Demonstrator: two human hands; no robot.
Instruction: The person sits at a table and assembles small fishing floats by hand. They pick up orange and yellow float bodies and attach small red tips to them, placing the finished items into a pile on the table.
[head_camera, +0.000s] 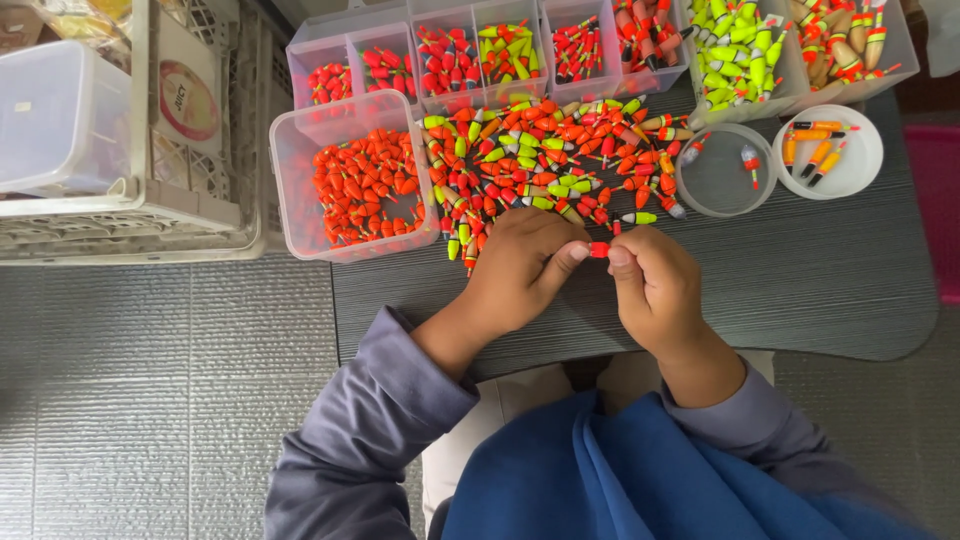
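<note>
Both hands meet over the near middle of the table (800, 290). The left hand (520, 270) and the right hand (655, 285) pinch one small red float (599, 249) between thumb and fingertips, each gripping an end; the other fingers are curled in. The float sits just above the tabletop, right at the near edge of the pile (550, 160) of orange, red and yellow-green floats.

The pile touches the left knuckles, so there is little room ahead of the hands. Left of the pile stands a clear tub (290, 200) full of orange floats, its near corner close to the left wrist. Right of the pile are two round clear dishes: the nearer dish (725, 185) holds two or three floats, the far dish (855, 165) a few long orange ones. Behind them a row of clear bins (420, 25) lines the far edge, sorted by colour.

Open room lies to the right and near side: the dark ribbed tabletop is bare from the right hand out to its rounded edge. The near edge runs just under the forearms, over the lap. Beyond the table's left edge is grey ribbed floor (150, 400), with a white crate (140, 215) holding a clear box (60, 120) farther back.
</note>
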